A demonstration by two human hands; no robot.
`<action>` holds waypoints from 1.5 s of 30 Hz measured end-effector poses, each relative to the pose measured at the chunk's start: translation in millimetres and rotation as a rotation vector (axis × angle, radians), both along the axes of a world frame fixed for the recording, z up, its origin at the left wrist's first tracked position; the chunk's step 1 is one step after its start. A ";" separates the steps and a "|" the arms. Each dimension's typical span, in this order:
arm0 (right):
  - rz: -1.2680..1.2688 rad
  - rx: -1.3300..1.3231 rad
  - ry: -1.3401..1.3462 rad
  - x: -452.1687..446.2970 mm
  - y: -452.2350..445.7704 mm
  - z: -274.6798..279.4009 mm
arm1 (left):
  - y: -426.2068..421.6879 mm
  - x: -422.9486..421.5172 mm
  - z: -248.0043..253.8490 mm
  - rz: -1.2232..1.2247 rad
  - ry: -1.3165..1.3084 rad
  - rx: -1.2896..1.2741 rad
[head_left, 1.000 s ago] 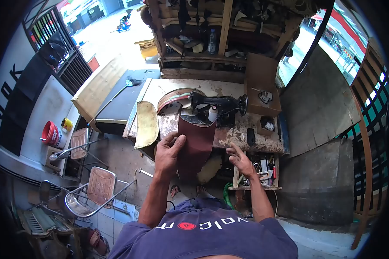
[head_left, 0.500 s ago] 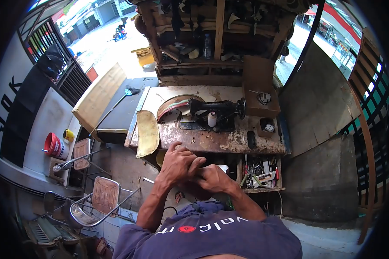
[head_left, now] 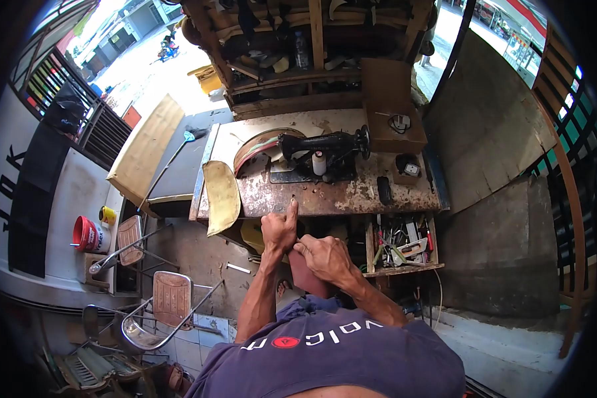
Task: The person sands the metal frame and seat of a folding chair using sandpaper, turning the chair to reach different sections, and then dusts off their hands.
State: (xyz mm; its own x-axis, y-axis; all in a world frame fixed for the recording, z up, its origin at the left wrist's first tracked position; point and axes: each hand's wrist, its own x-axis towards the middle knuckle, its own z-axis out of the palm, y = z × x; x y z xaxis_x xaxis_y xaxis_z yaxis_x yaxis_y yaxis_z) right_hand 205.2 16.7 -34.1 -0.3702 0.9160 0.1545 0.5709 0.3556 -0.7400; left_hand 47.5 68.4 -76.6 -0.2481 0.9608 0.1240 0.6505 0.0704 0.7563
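Left hand [head_left: 280, 230] and right hand [head_left: 326, 259] are clamped on a dark-red flexible sheet [head_left: 307, 278]. Handling appears unfinished: sheet held apart from the black metal sewing machine [head_left: 322, 142] beyond the grip.

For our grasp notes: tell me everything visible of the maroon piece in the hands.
The maroon piece is plain-coloured and smooth-looking, perhaps leather or vinyl. It hangs off the near side of the table, between the forearms, its lower end near the shirt. The left hand and right hand appear closed on its upper part, the right overlapping it. That cover hides its full outline and whether it is folded.
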 end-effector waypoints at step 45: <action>0.822 -0.415 0.184 -117.2 -24.9 -79.6 | -162.8 -164.7 -44.5 0.914 -1.337 0.246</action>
State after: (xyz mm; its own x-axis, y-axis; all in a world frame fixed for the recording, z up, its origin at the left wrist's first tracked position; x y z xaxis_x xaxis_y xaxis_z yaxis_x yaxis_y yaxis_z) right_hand 87.9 -8.2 -113.6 -0.9279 0.3727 -0.0055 0.1194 0.2832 -0.9516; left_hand -117.2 -94.4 -121.2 -0.7398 0.4339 -0.5143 -0.6246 -0.1588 0.7646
